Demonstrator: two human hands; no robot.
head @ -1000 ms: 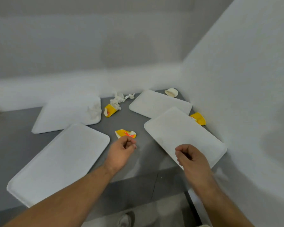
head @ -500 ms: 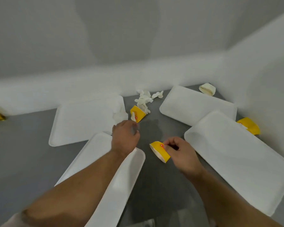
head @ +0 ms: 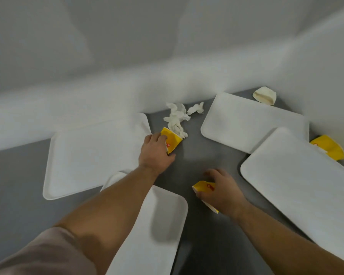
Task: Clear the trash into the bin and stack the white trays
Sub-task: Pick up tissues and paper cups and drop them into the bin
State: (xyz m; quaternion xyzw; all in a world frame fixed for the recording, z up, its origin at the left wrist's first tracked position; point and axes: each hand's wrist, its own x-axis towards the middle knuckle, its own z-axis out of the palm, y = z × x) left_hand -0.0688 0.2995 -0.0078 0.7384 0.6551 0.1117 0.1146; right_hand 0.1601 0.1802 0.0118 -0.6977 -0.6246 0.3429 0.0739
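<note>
Yellow cups (head: 172, 140) in both hands | tissue (head: 176, 119) beside | trays (head: 252, 124) around

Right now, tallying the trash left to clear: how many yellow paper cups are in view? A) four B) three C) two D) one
B: one at the left hand, one in the right hand, one behind the right tray.

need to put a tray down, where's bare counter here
Bare grey counter lies left of the two left trays. A smaller patch sits mid-counter between the left hand, right hand and back tray. The right side is crowded with overlapping trays and cups.
</note>
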